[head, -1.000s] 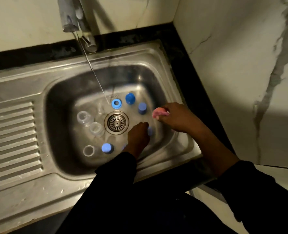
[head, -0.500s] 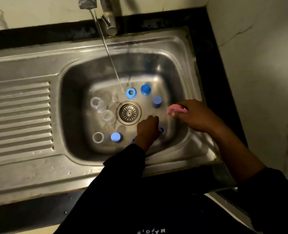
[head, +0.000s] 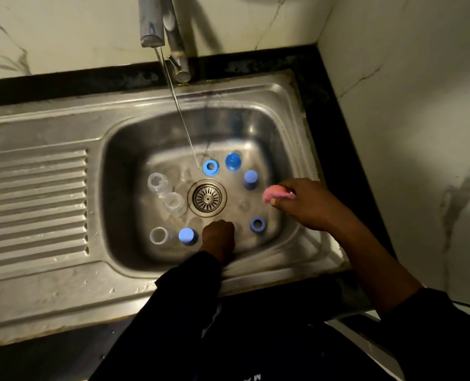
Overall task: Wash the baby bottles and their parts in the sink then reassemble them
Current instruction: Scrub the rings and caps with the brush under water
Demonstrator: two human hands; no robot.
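Right hand [head: 308,204] fingers pinch pink sponge [head: 276,194]; left hand [head: 218,237], curled, reaches into sink [head: 291,149].

Sink [head: 255,125] basin floor was crowded: clear bottles [head: 156,184] left of drain [head: 207,198], blue rings and caps [head: 211,167] behind and right. Bare floor showed between drain and right hand [head: 308,204]. Ribbed drainboard [head: 33,202] lay open.

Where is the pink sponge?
In the head view, the pink sponge is in the right hand, above the steel sink's right side.
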